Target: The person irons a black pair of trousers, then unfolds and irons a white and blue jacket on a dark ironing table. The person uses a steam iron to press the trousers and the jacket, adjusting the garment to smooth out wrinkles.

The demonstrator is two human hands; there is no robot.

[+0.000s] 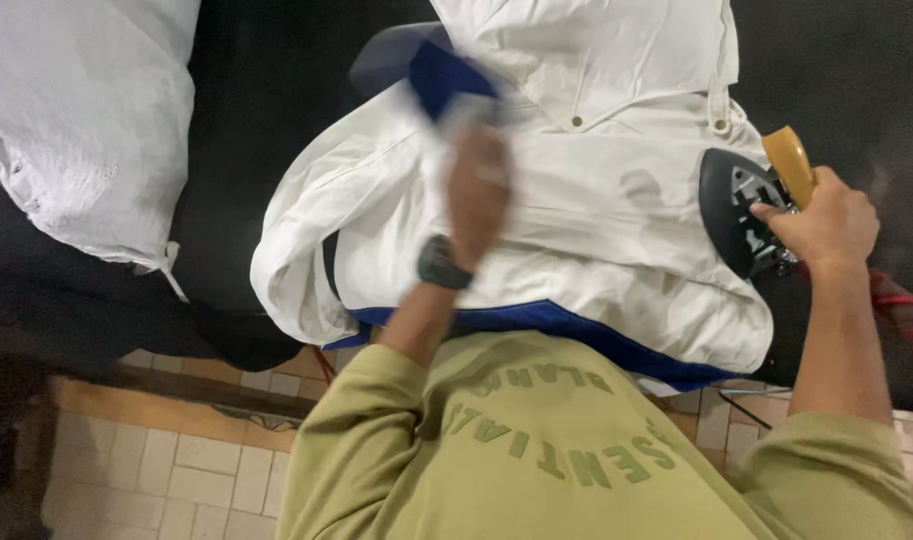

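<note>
White garment, smooth cotton, blue-trimmed: left hand blurred, grip seemingly pinching fabric; right hand clasps iron.

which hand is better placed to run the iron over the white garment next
Right: the right hand already grips the iron by its handle, at the garment edge. The left hand is holding fabric.

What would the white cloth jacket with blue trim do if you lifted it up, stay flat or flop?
The white cloth jacket with blue trim would probably flop: it already lies in soft folds and creases. It likely bunches when pushed, as around the left hand. It looks light beside the dark iron under the right hand.
</note>
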